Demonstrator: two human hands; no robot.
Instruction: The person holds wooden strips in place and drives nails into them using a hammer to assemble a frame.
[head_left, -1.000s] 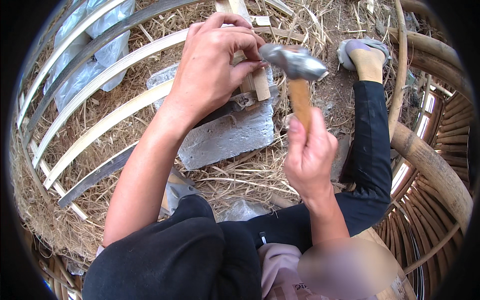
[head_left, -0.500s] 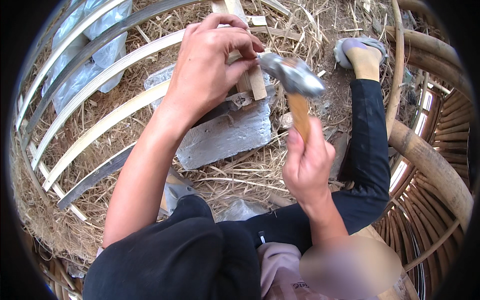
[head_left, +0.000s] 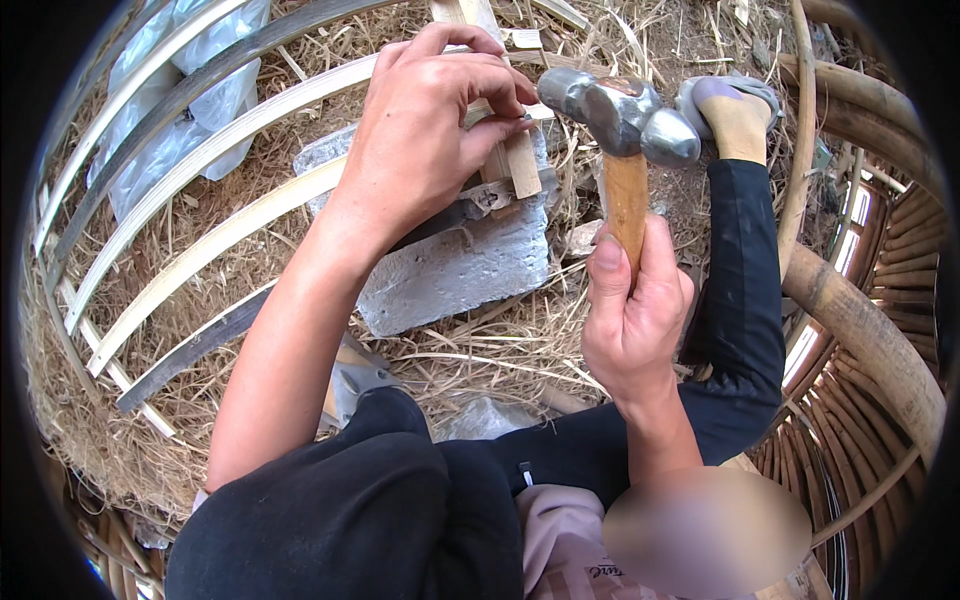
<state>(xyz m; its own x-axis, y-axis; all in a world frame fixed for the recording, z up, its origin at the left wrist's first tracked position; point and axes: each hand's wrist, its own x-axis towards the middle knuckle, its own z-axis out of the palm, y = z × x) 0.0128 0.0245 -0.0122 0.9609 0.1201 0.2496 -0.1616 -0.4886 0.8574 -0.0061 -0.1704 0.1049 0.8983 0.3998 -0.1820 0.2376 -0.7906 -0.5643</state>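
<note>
My right hand grips the wooden handle of a ball-peen hammer. Its steel head is raised just to the right of my left hand, with a gap between them. Thumb and forefinger of the left hand pinch a tiny dark nail at the end of a wooden strip; the fingers mostly hide it. That strip lies across a dark curved slat, and both rest over a pale stone block. The left hand covers part of where they cross.
Several curved slats fan out to the left over straw-strewn ground. Clear plastic sheeting lies beneath them. My foot in a grey slipper is at the upper right, beside thick bamboo poles.
The hammer has swung back up and to the right, away from the left hand's fingertips. The left hand keeps its pinch at nearly the same spot.
</note>
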